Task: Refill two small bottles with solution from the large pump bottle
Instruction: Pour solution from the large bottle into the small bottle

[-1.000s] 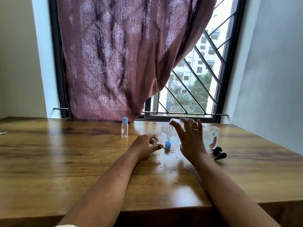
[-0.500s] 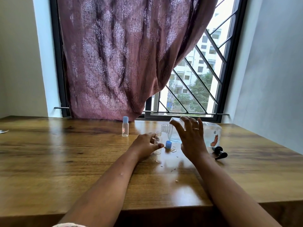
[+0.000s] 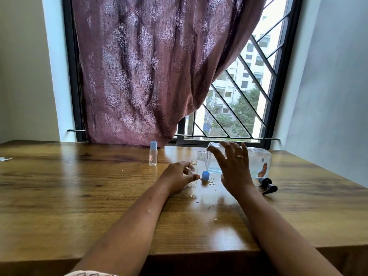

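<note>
The large clear bottle (image 3: 258,162) is tipped on its side, its open neck pointing left over an uncapped small bottle (image 3: 193,172). My right hand (image 3: 233,170) grips the large bottle from the front. My left hand (image 3: 177,178) holds the uncapped small bottle upright on the table. A little blue liquid pools low in the large bottle. The small bottle's blue cap (image 3: 205,175) stands on the table between my hands. A second small bottle (image 3: 153,154) with a blue cap stands upright farther left. The black pump head (image 3: 267,186) lies on the table to the right.
Drops of spilled liquid (image 3: 211,206) dot the wooden table (image 3: 79,206) near my hands. A maroon curtain (image 3: 149,66) hangs over a barred window behind the table. A pale scrap (image 3: 5,158) lies at the far left edge. Walls close in on both sides.
The large bottle's neck has stayed over the small bottle. My right hand's fingers have spread a little on the large bottle. My left hand has kept its hold.
</note>
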